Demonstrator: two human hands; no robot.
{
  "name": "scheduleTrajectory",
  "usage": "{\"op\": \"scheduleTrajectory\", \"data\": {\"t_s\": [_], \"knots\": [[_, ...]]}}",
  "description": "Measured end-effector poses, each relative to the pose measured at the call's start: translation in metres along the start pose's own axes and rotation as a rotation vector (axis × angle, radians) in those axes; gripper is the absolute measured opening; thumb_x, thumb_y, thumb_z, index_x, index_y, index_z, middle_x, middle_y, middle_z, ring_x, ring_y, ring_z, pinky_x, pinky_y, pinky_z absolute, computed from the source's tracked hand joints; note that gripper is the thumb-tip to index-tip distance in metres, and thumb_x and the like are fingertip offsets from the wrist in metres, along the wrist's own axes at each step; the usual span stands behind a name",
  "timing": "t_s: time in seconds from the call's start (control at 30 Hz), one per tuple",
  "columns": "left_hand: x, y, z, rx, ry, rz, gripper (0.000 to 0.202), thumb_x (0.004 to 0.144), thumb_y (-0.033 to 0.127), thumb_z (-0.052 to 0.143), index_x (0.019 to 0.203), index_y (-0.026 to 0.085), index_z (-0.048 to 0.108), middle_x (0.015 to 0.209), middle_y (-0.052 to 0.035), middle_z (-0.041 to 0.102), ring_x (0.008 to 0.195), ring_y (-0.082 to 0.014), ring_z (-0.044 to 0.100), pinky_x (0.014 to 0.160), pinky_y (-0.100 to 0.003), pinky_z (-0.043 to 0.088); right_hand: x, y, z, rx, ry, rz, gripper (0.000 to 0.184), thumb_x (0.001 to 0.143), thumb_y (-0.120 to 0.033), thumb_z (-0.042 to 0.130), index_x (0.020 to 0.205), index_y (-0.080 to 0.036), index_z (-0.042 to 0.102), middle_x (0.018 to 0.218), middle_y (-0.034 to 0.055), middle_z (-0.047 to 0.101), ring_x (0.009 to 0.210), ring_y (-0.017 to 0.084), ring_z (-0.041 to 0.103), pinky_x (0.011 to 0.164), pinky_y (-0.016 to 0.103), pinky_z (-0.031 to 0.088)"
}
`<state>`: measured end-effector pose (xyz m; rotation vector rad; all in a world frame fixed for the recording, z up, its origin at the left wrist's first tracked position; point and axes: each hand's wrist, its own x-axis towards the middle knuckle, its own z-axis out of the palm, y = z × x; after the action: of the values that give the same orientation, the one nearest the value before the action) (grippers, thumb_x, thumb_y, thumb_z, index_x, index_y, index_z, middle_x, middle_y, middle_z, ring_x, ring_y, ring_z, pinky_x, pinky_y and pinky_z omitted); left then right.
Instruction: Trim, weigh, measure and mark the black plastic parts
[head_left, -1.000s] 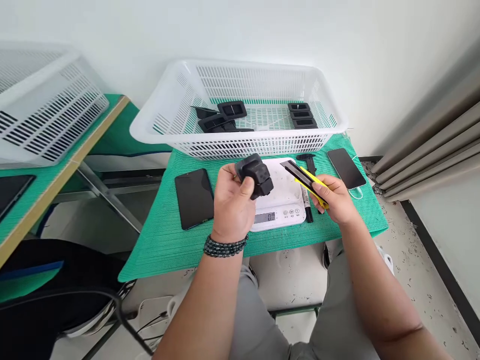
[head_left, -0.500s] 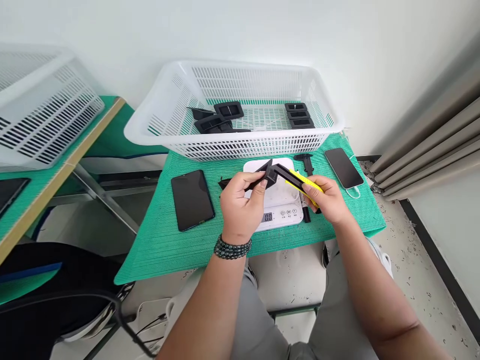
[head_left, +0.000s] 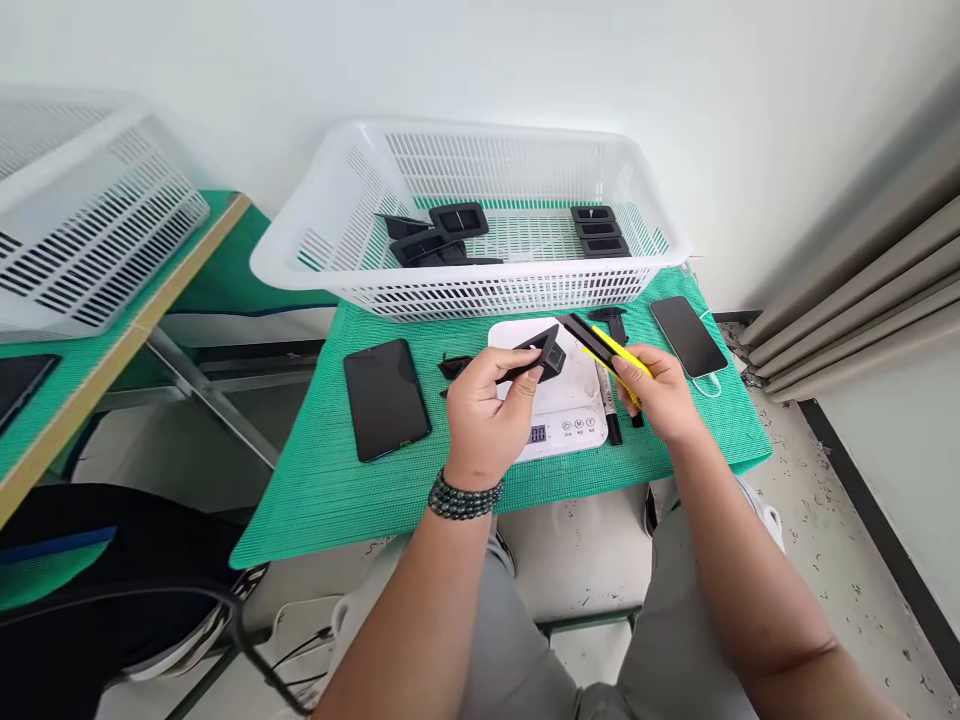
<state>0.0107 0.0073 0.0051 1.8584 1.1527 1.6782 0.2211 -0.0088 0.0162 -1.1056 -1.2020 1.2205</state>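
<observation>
My left hand [head_left: 489, 402] is closed on a black rectangular frame-shaped part [head_left: 553, 358], gripping it between thumb and fingers above the white digital scale [head_left: 574, 405]. In my right hand [head_left: 661, 398] is a yellow and black utility knife [head_left: 604, 346], pointing up and left, its front end apart from the part. Whether its blade is out I cannot make out. Beneath the right hand lies a marker pen [head_left: 613, 425], partly hidden. Just beyond the knife is a black caliper [head_left: 616, 325]. Some black bits [head_left: 453, 368] lie left of the scale, partly behind my left hand.
A white plastic basket [head_left: 480, 285] stands at the back with loose black frames [head_left: 459, 220] at left and a stacked row [head_left: 600, 230] at right. A black tablet [head_left: 386, 400] lies left, a phone [head_left: 688, 335] with a cable right. Another basket [head_left: 90, 240] stands on the left table.
The knife has drawn away from the black part, a little to the right. My left hand has tilted the part so its end faces more to the right.
</observation>
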Motion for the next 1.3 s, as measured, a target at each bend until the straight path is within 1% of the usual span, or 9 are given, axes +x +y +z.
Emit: {"op": "scheduleTrajectory", "data": {"t_s": [0.1,0.23,0.43,0.6,0.83,0.97,1.13,1.23,1.3], "knots": [[0.0,0.001,0.0,-0.024,-0.01,-0.004,0.01,0.093,0.025,0.069,0.1,0.02,0.075,0.094,-0.0044,0.079,0.089,-0.0182,0.076,0.078,-0.03,0.063,0.002,0.001,-0.002,-0.007,-0.058,0.04,0.048,0.079,-0.066,0.077,0.077,-0.021,0.063,0.052,-0.006,0.054,0.038,0.008,0.043,0.036,0.023,0.031],[0.001,0.001,0.001,-0.056,-0.006,-0.056,0.012,0.092,0.03,0.071,0.097,0.019,0.075,0.092,-0.0048,0.079,0.087,-0.0181,0.076,0.078,-0.03,0.064,0.002,0.001,0.0,-0.062,0.06,0.008,0.047,0.08,-0.063,0.078,0.072,-0.021,0.061,0.052,-0.0063,0.052,0.038,0.008,0.043,0.038,0.023,0.032],[0.001,0.003,0.006,-0.121,0.059,-0.191,0.024,0.088,0.04,0.076,0.095,0.018,0.07,0.087,-0.0057,0.077,0.082,-0.017,0.076,0.071,-0.027,0.063,-0.005,0.004,0.014,0.157,-0.039,0.058,0.046,0.078,-0.063,0.08,0.08,-0.021,0.06,0.057,-0.006,0.057,0.04,0.008,0.046,0.04,0.023,0.033],[-0.003,0.008,0.011,-0.149,-0.105,-0.208,0.036,0.084,0.029,0.076,0.117,0.02,0.062,0.095,-0.0061,0.078,0.089,-0.0196,0.077,0.073,-0.03,0.064,-0.003,0.008,0.02,0.282,-0.036,0.095,0.051,0.072,-0.063,0.085,0.086,-0.022,0.058,0.06,-0.0078,0.056,0.042,0.008,0.047,0.041,0.023,0.035],[-0.01,0.016,0.012,-0.045,-0.269,-0.052,0.051,0.087,0.015,0.066,0.137,0.022,0.056,0.124,-0.0104,0.075,0.113,-0.022,0.075,0.091,-0.034,0.066,-0.003,0.006,0.019,0.378,-0.045,0.1,0.047,0.074,-0.056,0.087,0.091,-0.023,0.058,0.059,-0.0094,0.054,0.042,0.008,0.046,0.042,0.022,0.034],[-0.012,0.012,0.009,0.052,-0.19,0.004,0.053,0.091,0.022,0.067,0.143,0.02,0.053,0.112,-0.0092,0.078,0.104,-0.0229,0.077,0.089,-0.036,0.066,-0.004,0.004,0.018,0.32,-0.04,0.087,0.048,0.075,-0.06,0.085,0.091,-0.023,0.06,0.06,-0.0083,0.054,0.043,0.008,0.045,0.042,0.023,0.034],[-0.008,0.002,0.002,0.084,-0.039,-0.061,0.061,0.096,0.039,0.067,0.149,0.019,0.047,0.103,-0.012,0.08,0.092,-0.024,0.078,0.082,-0.038,0.065,-0.005,0.003,0.017,0.188,-0.033,0.015,0.053,0.081,-0.071,0.075,0.073,-0.022,0.056,0.057,-0.0049,0.055,0.042,0.009,0.045,0.042,0.025,0.033],[-0.005,0.0,0.001,0.028,-0.02,-0.101,0.059,0.097,0.041,0.066,0.149,0.019,0.047,0.099,-0.0113,0.08,0.085,-0.022,0.077,0.077,-0.035,0.064,-0.006,0.003,0.018,0.082,-0.077,-0.002,0.054,0.082,-0.069,0.075,0.065,-0.022,0.056,0.054,-0.004,0.053,0.042,0.01,0.045,0.043,0.025,0.034],[-0.004,0.001,0.001,-0.06,-0.059,-0.126,0.061,0.097,0.04,0.066,0.15,0.02,0.045,0.1,-0.0108,0.08,0.086,-0.0217,0.077,0.077,-0.035,0.064,-0.007,0.003,0.02,0.06,-0.082,0.009,0.054,0.082,-0.07,0.076,0.065,-0.022,0.057,0.054,-0.004,0.053,0.043,0.01,0.046,0.043,0.026,0.035]]}}
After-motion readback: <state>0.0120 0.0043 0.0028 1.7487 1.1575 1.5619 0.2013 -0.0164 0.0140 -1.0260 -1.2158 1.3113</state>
